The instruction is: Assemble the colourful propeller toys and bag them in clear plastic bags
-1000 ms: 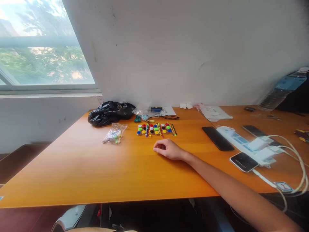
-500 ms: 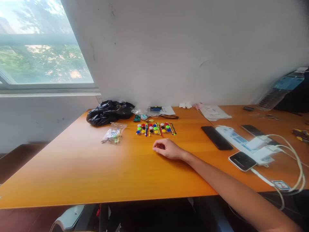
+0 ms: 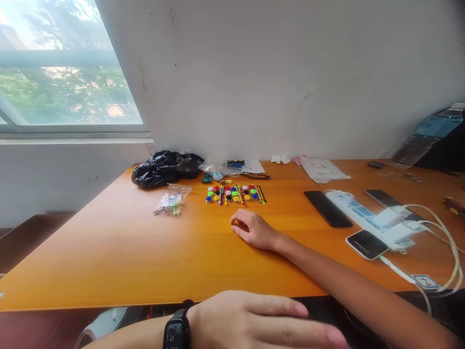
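My right hand (image 3: 257, 230) rests on the wooden table (image 3: 145, 261). Its fingers are loosely curled, with a small gap between thumb and forefinger, and nothing shows in them. Just beyond it lie rows of coloured round buttons (image 3: 228, 197) in red, white, green, yellow, blue and black, with thin coloured sticks (image 3: 260, 194) between the groups. At the bottom, nearest the camera, my left hand (image 3: 232, 320) is held in front of the table edge, fingers stretched to the right and holding nothing. A black watch (image 3: 177, 332) is on that wrist.
Left of the buttons lies a clear plastic bag (image 3: 173, 199) of small parts, with a black plastic bag (image 3: 165, 169) behind. To the right are a black phone (image 3: 327, 208), a white power strip (image 3: 358, 213) with cables, a white-edged device (image 3: 366, 244) and a large water bottle (image 3: 423, 138).
My left hand has come into view at the bottom. My right thumb has parted slightly from the forefinger, while the hand stays in about the same spot.
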Tool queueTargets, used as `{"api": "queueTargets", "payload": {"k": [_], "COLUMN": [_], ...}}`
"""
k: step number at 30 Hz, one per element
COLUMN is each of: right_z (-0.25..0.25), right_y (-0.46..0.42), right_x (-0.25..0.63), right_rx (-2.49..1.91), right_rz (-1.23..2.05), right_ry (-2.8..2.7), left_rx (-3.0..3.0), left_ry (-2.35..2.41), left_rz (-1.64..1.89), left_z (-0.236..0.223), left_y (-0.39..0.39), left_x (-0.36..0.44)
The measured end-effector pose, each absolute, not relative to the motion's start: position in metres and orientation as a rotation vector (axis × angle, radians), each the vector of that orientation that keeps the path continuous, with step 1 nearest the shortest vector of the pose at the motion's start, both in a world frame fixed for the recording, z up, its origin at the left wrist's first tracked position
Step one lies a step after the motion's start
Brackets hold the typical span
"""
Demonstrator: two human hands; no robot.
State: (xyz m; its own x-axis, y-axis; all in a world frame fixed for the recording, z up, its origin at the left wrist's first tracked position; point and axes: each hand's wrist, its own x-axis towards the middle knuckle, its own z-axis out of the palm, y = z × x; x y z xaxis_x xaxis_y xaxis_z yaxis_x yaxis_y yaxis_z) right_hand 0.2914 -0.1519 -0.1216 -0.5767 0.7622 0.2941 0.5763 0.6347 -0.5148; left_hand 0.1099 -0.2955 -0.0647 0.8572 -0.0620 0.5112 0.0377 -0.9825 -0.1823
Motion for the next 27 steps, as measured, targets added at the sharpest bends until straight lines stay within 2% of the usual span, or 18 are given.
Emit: {"api": "queueTargets", "payload": {"k": [3, 8, 11, 19, 27], "right_z": [-0.122, -0.114, -0.113, -0.14, -0.127], "right_y": [-0.167, -0.191, -0.187, -0.111, -0.079], "right_x": [0.302, 0.36, 0.399, 0.448, 0.411], "right_rx": [-0.947, -0.972, -1.225, -1.829, -2.328], "right_rz": [0.32, 0.559, 0.547, 0.261, -0.315], "right_ry": [-2.47, -2.686, -2.616, -2.392, -2.133], "left_rx": [-2.882, -3.117, -3.175, -3.269, -2.957], "left_ry": [-0.052, -0.562, -0.76, -0.968, -1.135], "left_rz": [-0.753, -0.547, -0.479, -0.237, -0.311], "left_z": [-0.065, -0.075, -0.085, -0.092, -0.087], "left_y": [-0.268, -0.248, -0.24, -0.228, -0.182], "left_x": [0.102, 0.061, 0.036, 0.011, 0.005]}}
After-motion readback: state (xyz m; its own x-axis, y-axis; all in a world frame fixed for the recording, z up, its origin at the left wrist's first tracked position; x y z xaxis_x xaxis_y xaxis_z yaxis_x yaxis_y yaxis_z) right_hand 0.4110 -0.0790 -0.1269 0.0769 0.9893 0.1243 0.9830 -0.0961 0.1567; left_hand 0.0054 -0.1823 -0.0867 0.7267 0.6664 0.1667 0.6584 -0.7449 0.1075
